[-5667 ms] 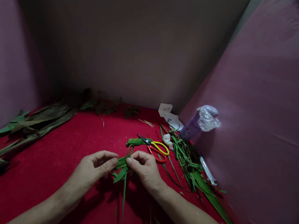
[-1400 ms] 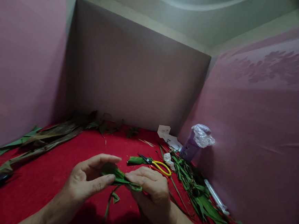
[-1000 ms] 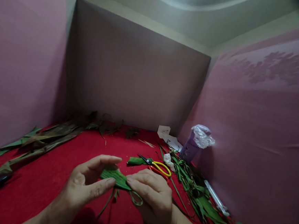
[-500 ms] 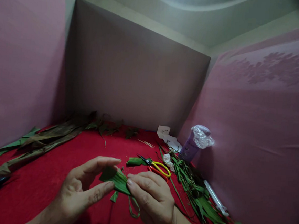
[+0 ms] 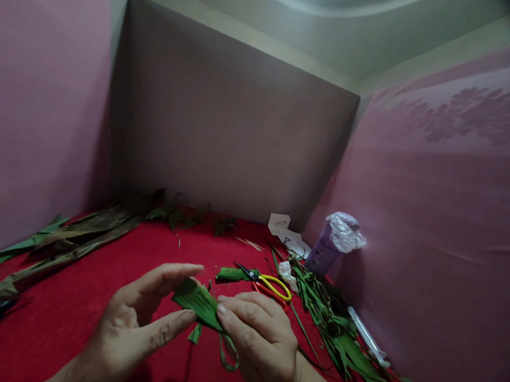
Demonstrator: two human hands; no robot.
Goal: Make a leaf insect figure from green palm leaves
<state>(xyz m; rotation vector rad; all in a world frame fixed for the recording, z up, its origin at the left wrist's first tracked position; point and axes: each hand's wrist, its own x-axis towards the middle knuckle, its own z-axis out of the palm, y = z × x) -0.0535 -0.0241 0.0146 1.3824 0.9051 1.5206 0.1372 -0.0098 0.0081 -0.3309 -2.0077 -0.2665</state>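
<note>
Low in the middle, both hands hold a folded green leaf piece (image 5: 199, 305) above the red cloth (image 5: 72, 318). My left hand (image 5: 138, 323) pinches its left end between thumb and forefinger. On its right end my right hand (image 5: 260, 344) has the fingers curled and pressed together. A thin green strip loops down below the leaf between the two hands. Just beyond the hands lie scissors (image 5: 265, 285) with one yellow and one red handle, their blades on a small rolled green leaf (image 5: 229, 275).
Long green and dried leaves (image 5: 66, 238) lie along the left and back of the cloth. A heap of cut green strips (image 5: 333, 323) lies at right, with a purple bottle (image 5: 328, 247), white paper scraps (image 5: 285, 228) and a white pen-like tube (image 5: 367, 338). Pink walls close in both sides.
The view has tilted up since the oldest frame. Over the last second the hands turned the leaf piece so its flat face shows, and the thin strip's loop dropped below it.
</note>
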